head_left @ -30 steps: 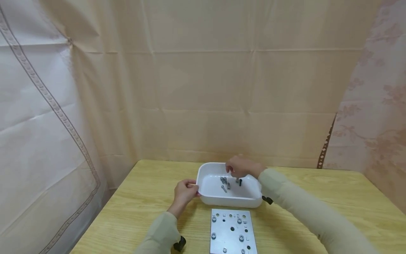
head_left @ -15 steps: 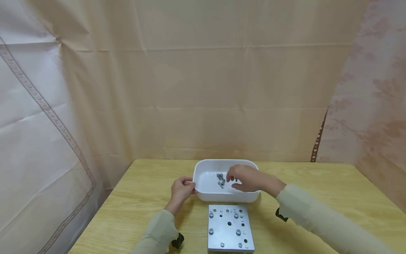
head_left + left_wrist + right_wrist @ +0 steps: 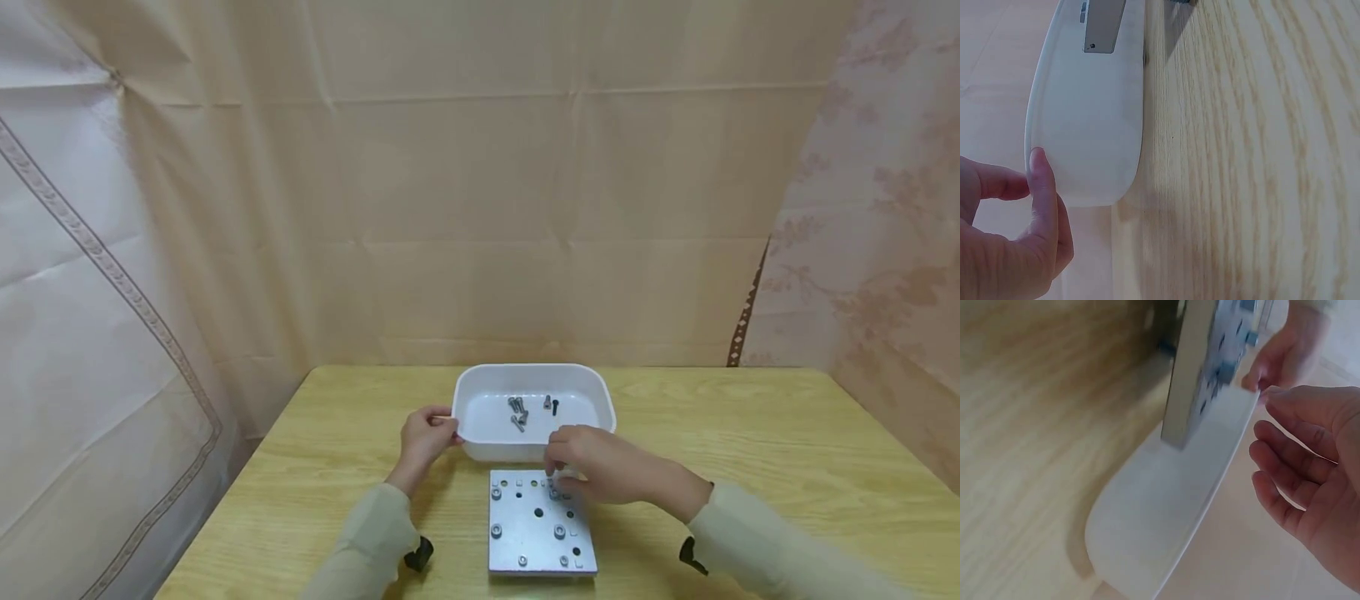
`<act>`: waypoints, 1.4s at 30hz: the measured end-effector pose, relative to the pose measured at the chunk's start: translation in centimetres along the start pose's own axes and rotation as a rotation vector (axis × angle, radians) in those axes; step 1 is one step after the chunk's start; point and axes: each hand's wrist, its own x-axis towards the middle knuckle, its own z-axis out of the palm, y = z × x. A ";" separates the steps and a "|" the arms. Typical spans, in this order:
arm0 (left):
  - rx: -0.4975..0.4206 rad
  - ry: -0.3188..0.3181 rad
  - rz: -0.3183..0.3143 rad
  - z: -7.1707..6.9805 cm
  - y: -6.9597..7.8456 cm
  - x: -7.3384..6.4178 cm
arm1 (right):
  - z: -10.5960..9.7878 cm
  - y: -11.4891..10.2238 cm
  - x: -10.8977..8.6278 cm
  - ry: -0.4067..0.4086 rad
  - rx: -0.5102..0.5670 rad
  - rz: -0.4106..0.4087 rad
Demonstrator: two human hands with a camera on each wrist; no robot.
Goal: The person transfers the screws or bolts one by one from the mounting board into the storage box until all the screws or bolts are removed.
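At the left end of the white tray (image 3: 480, 451), my left hand (image 3: 424, 440) pinches the rim; in the left wrist view the thumb (image 3: 1040, 181) lies against the tray's outer wall. Several silver bolts (image 3: 519, 410) and one black bolt (image 3: 555, 407) lie inside the tray. In front of it is a silver metal plate (image 3: 525, 533) with holes and several socket-head bolts standing in it. My right hand (image 3: 600, 462) hovers over the plate's back right corner, fingers loosely bent. The right wrist view shows nothing held in that hand (image 3: 1316, 450).
A light wooden table (image 3: 300, 500) carries the tray and plate. Behind its back edge hangs a beige cloth (image 3: 450, 208), with a white cloth (image 3: 90, 333) on the left and a flowered one (image 3: 885, 233) on the right.
My right hand has come out of the tray and moved toward me, over the plate. The black bolt and a silver bolt beside it are now uncovered. My left hand stays on the rim.
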 end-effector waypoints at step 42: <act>0.036 0.009 -0.032 0.0 0.0 0.0 | 2.7 -4.6 -2.7 -0.070 -0.089 -0.185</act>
